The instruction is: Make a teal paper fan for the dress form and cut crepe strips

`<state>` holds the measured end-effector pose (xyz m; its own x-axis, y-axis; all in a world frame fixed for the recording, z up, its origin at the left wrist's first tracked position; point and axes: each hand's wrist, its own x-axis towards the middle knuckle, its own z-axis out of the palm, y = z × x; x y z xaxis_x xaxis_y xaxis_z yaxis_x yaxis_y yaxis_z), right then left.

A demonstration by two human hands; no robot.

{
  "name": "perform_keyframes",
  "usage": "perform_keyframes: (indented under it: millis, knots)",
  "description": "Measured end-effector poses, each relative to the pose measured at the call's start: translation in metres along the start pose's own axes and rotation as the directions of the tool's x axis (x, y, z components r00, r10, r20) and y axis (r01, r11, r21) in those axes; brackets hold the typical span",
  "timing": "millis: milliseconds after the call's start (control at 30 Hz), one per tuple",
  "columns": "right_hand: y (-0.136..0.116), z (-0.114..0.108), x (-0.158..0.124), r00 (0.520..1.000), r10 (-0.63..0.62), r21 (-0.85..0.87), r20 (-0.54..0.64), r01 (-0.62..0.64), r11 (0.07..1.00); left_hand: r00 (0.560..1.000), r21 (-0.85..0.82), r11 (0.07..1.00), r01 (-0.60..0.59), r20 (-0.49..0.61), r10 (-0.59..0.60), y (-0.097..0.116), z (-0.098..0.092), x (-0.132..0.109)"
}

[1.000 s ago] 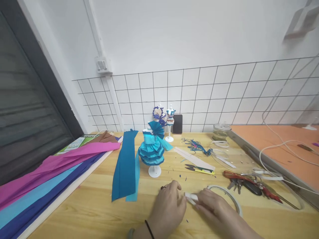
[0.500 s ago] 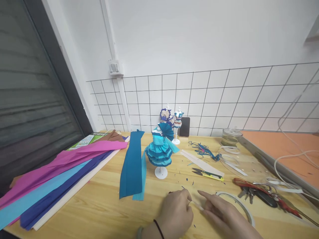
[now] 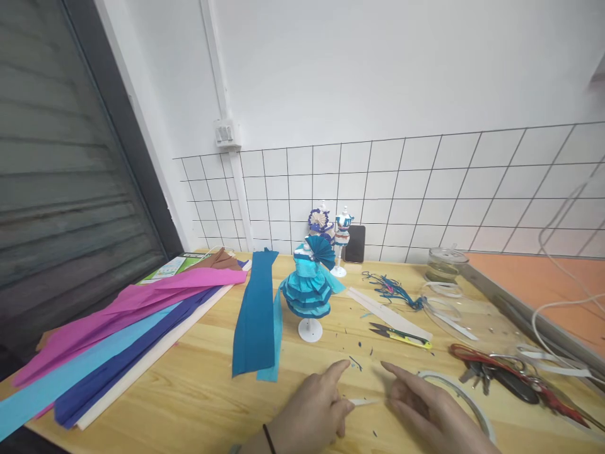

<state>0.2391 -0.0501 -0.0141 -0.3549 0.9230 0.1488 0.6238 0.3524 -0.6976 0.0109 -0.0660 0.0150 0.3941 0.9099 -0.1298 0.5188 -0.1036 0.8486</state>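
From the head cam, the L hand is pinching one end of a thin white strip, which is pointing twd the R hand; R index is sticking out, can't tell if other fingers are gripping. White ring is lying nr R hand on the worktop; blue-frilled dress form is standing beyond, w/ yellow-handled snips lying to its right.

White strip, teal-trimmed turquoise dress
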Motion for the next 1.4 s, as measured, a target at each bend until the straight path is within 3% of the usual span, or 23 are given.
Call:
perform_keyframes:
  millis: [267, 400, 533, 600, 667, 733, 800, 867, 967, 1067, 1200, 1400]
  knots:
    - [0.016, -0.002, 0.005, 0.992, 0.033, 0.043, -0.118, -0.028, 0.999, 1.0, 0.083, 0.997, -0.004, -0.018, 0.006, -0.004, -0.004, -0.01]
    - [0.019, -0.003, 0.006, 0.992, 0.029, 0.042, -0.122, -0.024, 0.999, 0.995, 0.128, 0.991, 0.039, -0.092, -0.027, -0.001, -0.024, -0.012]
    - [0.015, -0.006, 0.007, 0.996, 0.016, 0.011, -0.091, -0.015, 1.0, 0.964, 0.063, 0.998, 0.018, -0.265, -0.001, 0.004, -0.053, -0.008]
    - [0.011, -0.008, 0.007, 0.997, -0.005, -0.005, -0.08, 0.004, 1.0, 0.897, 0.045, 0.999, -0.001, -0.441, 0.021, 0.007, -0.066, -0.003]
    - [0.009, -0.009, 0.007, 0.997, -0.016, -0.016, -0.082, 0.015, 1.0, 0.764, 0.086, 0.996, -0.038, -0.64, 0.084, 0.011, -0.077, 0.002]
    - [0.007, -0.01, 0.007, 0.996, -0.009, -0.026, -0.084, 0.007, 1.0, 0.603, 0.225, 0.972, -0.064, -0.768, 0.218, 0.016, -0.087, 0.008]
    - [0.008, -0.01, 0.007, 0.996, 0.003, -0.039, -0.086, -0.007, 0.999, 0.476, 0.43, 0.902, -0.047, -0.784, 0.399, 0.022, -0.094, 0.014]
    - [0.009, -0.011, 0.008, 0.997, 0.006, -0.056, -0.08, -0.011, 0.998, 0.407, 0.612, 0.791, -0.012, -0.719, 0.563, 0.028, -0.099, 0.021]
    - [0.01, -0.012, 0.008, 0.998, 0.014, -0.082, -0.062, -0.019, 0.996, 0.367, 0.774, 0.63, 0.061, -0.605, 0.707, 0.034, -0.102, 0.03]
    - [0.008, -0.012, 0.009, 0.998, 0.011, -0.083, -0.055, -0.016, 0.996, 0.349, 0.835, 0.533, 0.139, -0.545, 0.762, 0.036, -0.103, 0.038]
    - [0.003, -0.012, 0.008, 0.999, 0.006, -0.105, -0.049, -0.011, 0.994, 0.33, 0.844, 0.498, 0.2, -0.536, 0.777, 0.036, -0.104, 0.043]
    - [0.002, -0.013, 0.007, 1.0, 0.026, -0.149, 0.006, -0.025, 0.989, 0.331, 0.847, 0.497, 0.189, -0.532, 0.779, 0.034, -0.105, 0.047]
